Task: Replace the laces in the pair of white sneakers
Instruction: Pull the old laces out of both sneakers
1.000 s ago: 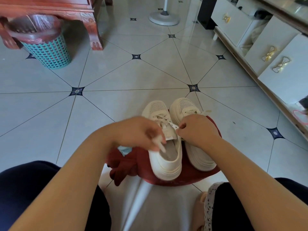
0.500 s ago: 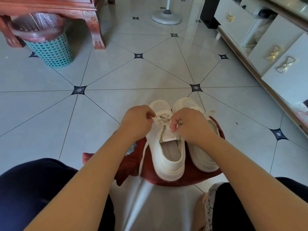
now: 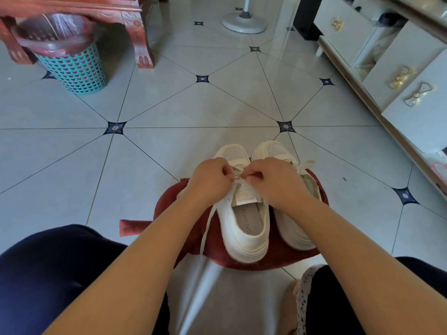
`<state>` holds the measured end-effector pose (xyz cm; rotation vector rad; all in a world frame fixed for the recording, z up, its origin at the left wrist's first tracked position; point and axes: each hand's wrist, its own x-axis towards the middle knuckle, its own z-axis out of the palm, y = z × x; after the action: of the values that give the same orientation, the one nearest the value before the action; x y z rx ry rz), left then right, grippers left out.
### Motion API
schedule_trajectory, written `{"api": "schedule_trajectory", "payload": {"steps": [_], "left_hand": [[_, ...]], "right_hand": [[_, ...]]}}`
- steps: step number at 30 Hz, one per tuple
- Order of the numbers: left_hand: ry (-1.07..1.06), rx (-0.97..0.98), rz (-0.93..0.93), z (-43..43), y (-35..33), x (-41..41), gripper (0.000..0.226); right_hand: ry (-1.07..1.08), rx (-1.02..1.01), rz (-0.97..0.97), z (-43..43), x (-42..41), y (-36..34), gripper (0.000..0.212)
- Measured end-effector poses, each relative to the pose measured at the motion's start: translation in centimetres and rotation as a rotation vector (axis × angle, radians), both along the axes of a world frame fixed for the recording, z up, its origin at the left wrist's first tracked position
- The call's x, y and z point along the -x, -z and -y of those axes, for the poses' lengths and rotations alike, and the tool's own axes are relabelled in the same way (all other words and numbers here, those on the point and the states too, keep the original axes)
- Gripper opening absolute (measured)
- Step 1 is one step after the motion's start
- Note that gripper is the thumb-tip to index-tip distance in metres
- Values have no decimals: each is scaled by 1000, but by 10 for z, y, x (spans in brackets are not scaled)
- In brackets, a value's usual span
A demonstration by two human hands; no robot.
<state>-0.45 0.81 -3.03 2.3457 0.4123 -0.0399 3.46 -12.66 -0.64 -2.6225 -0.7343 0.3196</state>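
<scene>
Head view.
- White sneakers: the sneaker on the left [image 3: 244,228] and the one on the right [image 3: 294,226] stand side by side, toes pointing away from the person. Both sit on a dark red cushion [image 3: 169,209] on the tiled floor [image 3: 169,146].
- Left hand [image 3: 210,180] and right hand [image 3: 275,182]: both are over the lacing of the sneaker on the left. Fingers of both are curled and pinch its white lace [image 3: 208,226], one end of which trails down the shoe's left side.
- Teal basket [image 3: 77,68]: far left, by a wooden table leg [image 3: 140,39].

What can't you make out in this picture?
Head view:
- Eyelets of the sneaker being laced: covered by the left hand and right hand, both pinching the lace.
- Lacing of the other sneaker: mostly behind the right hand.
- Contents of the bin: veiled by its liner.
- The cabinet: cut off by the right edge.
</scene>
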Motion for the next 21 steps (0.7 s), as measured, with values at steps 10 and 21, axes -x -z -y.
{"api": "schedule_trajectory", "payload": {"steps": [10, 21], "left_hand": [[-171, 209, 30, 2, 5, 1, 19], [-180, 197, 111, 5, 6, 3, 12]], "right_hand": [[31, 13, -15, 0, 0, -1, 25], [27, -16, -26, 1, -1, 2, 24]]}}
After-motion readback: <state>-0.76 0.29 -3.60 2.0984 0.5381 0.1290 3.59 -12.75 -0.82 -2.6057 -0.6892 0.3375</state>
